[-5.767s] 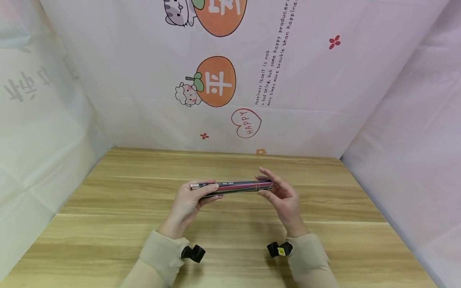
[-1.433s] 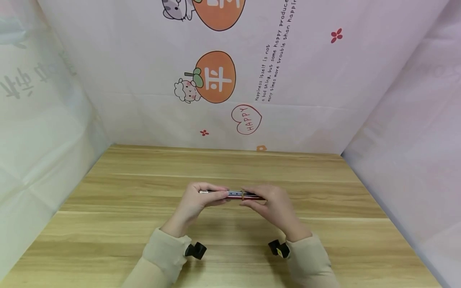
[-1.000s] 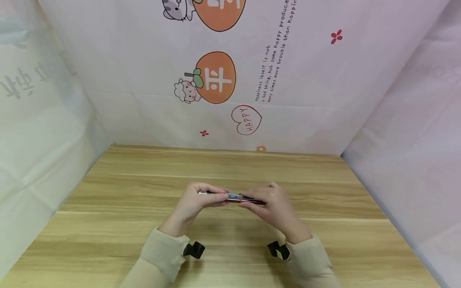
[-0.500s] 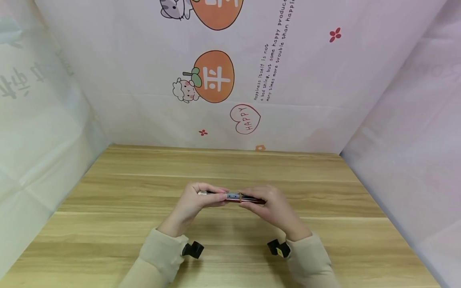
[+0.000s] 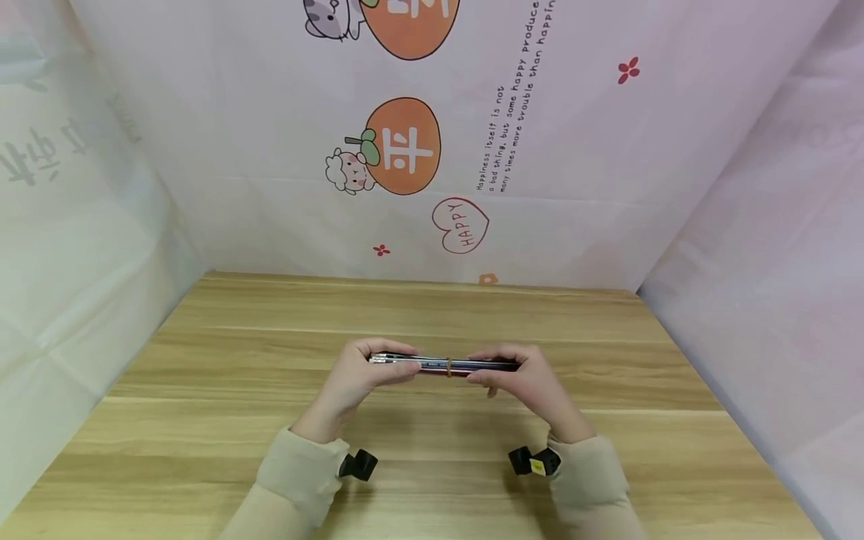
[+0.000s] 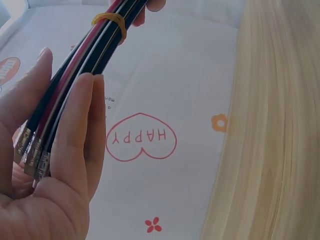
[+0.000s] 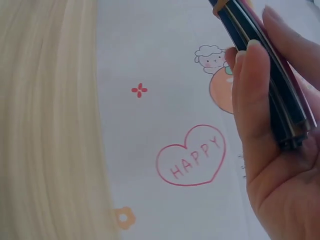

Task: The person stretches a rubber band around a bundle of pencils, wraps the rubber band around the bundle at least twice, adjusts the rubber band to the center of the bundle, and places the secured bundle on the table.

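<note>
A bundle of pencils (image 5: 435, 365), dark and red with metal-ferruled eraser ends at the left, is held level above the table. Round its middle sits a tan rubber band (image 6: 111, 21), wound snugly. My left hand (image 5: 354, 379) grips the eraser end between thumb and fingers; the ferrules (image 6: 32, 155) show inside the palm in the left wrist view. The other end is in my right hand (image 5: 533, 379), thumb on the near side and fingers on the far side. In the right wrist view the band (image 7: 218, 7) lies beyond the right fingertips.
Beneath the hands is a wood-grain table (image 5: 432, 435). A white printed cloth (image 5: 574, 225) rises behind its far edge, with more cloth on the left and right sides. Black wrist cameras (image 5: 359, 465) are strapped to both sleeves.
The rubber band, earlier loose near the right end, now sits tight at the bundle's middle. My right hand has just slid right, away from the band, uncovering more of the pencils.
</note>
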